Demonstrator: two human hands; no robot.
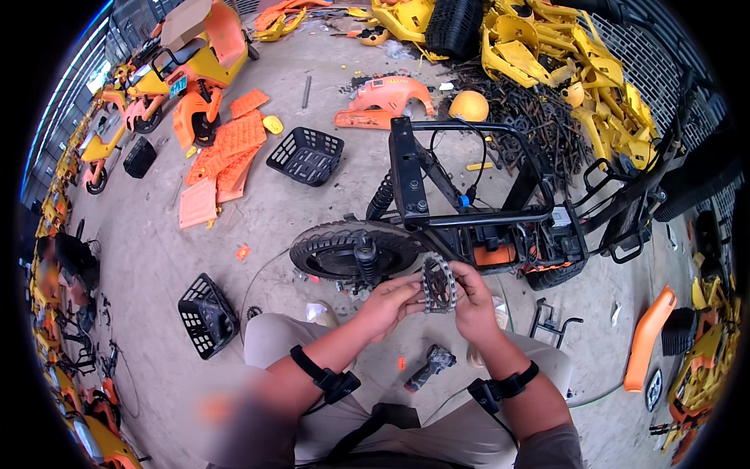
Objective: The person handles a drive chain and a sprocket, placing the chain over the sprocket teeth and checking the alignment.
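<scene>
A toothed metal sprocket with a roller chain (439,284) around its rim is held up between both hands, in front of the stripped scooter. My left hand (396,303) is closed on its left side, thumb and fingers pinching the edge. My right hand (471,294) grips the opposite side, fingers bent round the rim. Just beyond it, the rear wheel (355,248) lies tilted by the scooter's black frame (408,176). A grey and black cordless power tool (431,367) rests on the floor between my legs.
Black plastic baskets stand to the left (208,316) and farther ahead (305,155). Orange panels (226,152) lie beyond. Yellow body parts (539,47) and dark metal pieces (531,117) pile up behind the frame. A black bracket (552,320) and orange panel (650,340) lie at right.
</scene>
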